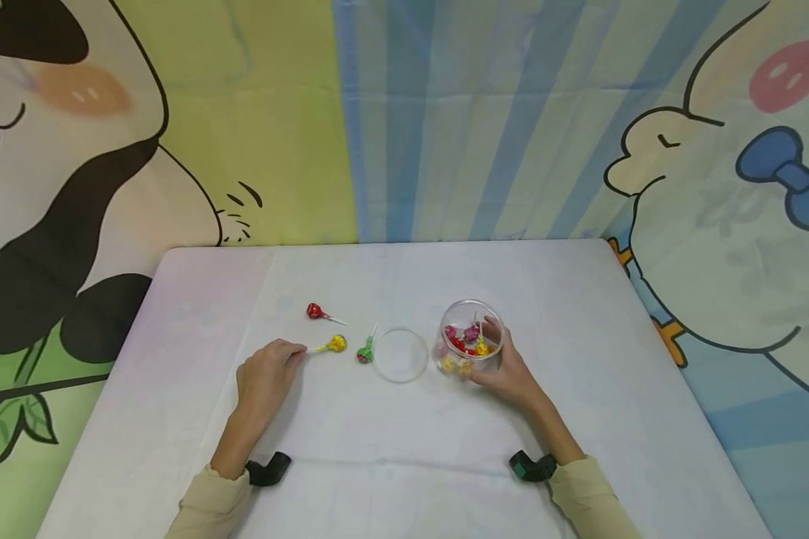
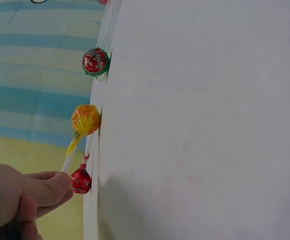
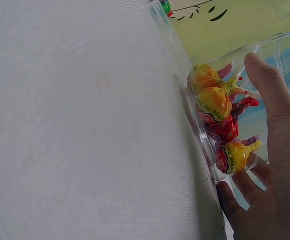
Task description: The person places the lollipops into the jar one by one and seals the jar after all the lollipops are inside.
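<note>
My left hand (image 1: 267, 376) pinches the white stick of a yellow lollipop (image 1: 337, 343) between thumb and fingertips; in the left wrist view its wrapped yellow-orange head (image 2: 85, 120) points away from the fingers. On the right, my right hand (image 1: 507, 368) grips a clear round jar (image 1: 470, 305) from its right side, thumb on the near wall and fingers round the back. Inside the jar lie several wrapped lollipops, red, purple and yellow, with one yellow lollipop (image 3: 233, 156) close to the fingers in the right wrist view.
A red lollipop (image 1: 314, 311) lies on the white-covered table (image 1: 404, 434) beyond the yellow one. Left of the jar is a clear round lid (image 1: 401, 382), with a green-and-red lollipop (image 1: 365, 353) at its left edge. A cartoon-printed cloth (image 1: 485, 120) hangs behind the table.
</note>
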Action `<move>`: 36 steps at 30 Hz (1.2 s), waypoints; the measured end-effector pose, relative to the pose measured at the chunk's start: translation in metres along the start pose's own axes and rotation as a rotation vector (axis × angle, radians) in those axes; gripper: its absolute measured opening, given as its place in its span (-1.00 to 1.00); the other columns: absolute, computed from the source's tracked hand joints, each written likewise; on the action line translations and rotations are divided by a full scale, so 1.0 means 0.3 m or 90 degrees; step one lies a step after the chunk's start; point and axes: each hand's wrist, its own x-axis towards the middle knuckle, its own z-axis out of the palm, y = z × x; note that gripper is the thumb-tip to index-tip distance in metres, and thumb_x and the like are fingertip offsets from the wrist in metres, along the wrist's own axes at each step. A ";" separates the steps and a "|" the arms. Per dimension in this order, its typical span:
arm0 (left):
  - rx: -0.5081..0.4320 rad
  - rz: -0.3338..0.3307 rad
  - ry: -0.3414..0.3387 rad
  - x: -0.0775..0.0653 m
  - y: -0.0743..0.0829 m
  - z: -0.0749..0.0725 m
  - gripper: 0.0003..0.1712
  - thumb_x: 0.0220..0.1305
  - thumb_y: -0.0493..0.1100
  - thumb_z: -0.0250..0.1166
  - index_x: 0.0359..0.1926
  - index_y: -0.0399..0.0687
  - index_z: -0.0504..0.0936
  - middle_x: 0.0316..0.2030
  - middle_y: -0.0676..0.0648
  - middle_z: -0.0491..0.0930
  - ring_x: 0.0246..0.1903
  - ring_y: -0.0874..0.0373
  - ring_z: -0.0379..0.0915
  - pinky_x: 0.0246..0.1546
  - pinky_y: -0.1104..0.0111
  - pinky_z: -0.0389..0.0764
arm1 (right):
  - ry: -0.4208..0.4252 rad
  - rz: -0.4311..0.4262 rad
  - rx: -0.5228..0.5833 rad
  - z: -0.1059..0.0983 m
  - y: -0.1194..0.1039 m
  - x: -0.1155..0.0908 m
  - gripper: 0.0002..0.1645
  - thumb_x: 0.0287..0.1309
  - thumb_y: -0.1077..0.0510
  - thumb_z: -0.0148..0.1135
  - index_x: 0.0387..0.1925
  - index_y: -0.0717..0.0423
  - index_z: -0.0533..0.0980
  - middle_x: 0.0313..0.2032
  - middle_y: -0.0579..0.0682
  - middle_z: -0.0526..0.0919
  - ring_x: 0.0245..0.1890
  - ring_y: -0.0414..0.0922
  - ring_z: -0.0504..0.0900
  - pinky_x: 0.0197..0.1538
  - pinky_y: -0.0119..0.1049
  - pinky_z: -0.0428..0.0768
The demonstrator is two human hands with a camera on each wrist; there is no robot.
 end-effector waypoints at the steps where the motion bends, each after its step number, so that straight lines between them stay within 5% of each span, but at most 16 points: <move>1: -0.009 0.001 0.014 0.005 0.001 0.002 -0.82 0.05 -0.25 0.47 -0.25 -0.07 0.78 -0.33 -0.08 0.75 -0.40 -0.04 0.68 -0.61 0.31 0.49 | 0.000 -0.002 -0.003 0.001 0.000 0.000 0.24 -0.13 0.15 0.53 0.47 -0.02 -0.05 0.43 0.17 0.20 0.43 0.16 0.20 0.39 0.28 0.12; 7: -0.112 0.031 0.125 0.053 0.041 0.014 -0.82 0.05 -0.24 0.48 -0.25 -0.10 0.77 -0.34 -0.09 0.76 -0.62 0.16 0.50 -0.65 0.45 0.35 | -0.001 -0.013 -0.007 0.001 -0.006 0.002 0.23 -0.12 0.11 0.53 0.47 0.02 -0.05 0.43 0.18 0.20 0.43 0.18 0.19 0.38 0.30 0.11; 10: -0.160 0.069 0.173 0.087 0.090 0.012 -0.82 0.04 -0.24 0.48 -0.27 -0.14 0.77 -0.41 -0.08 0.74 -0.73 0.29 0.30 -0.69 0.57 0.22 | 0.000 -0.016 -0.007 -0.001 -0.003 0.001 0.24 -0.12 0.10 0.53 0.47 0.03 -0.05 0.43 0.19 0.20 0.43 0.19 0.19 0.39 0.30 0.10; 14: -0.220 0.123 0.198 0.130 0.173 0.001 -0.85 0.06 -0.23 0.48 -0.31 -0.17 0.76 -0.48 -0.07 0.72 -0.79 0.34 0.30 -0.72 0.64 0.19 | 0.008 -0.020 -0.010 -0.002 0.006 0.001 0.25 -0.14 0.11 0.54 0.47 0.02 -0.05 0.41 0.18 0.22 0.42 0.17 0.20 0.41 0.27 0.09; 29: -0.426 0.219 0.179 0.208 0.437 0.008 -0.86 0.06 -0.21 0.47 -0.30 -0.11 0.77 -0.44 -0.06 0.75 -0.77 0.35 0.35 -0.70 0.59 0.33 | 0.010 -0.008 0.005 -0.003 0.018 0.003 0.24 -0.13 0.16 0.53 0.47 -0.03 -0.05 0.42 0.18 0.21 0.44 0.15 0.17 0.44 0.25 0.03; 36: -0.389 0.281 0.100 0.210 0.566 0.049 -0.86 0.10 -0.17 0.45 -0.29 -0.09 0.78 -0.36 -0.03 0.77 -0.74 0.38 0.40 -0.64 0.62 0.39 | 0.010 -0.021 -0.003 -0.001 0.014 0.000 0.21 -0.10 0.09 0.52 0.46 -0.04 -0.04 0.42 0.18 0.21 0.44 0.18 0.18 0.42 0.32 0.01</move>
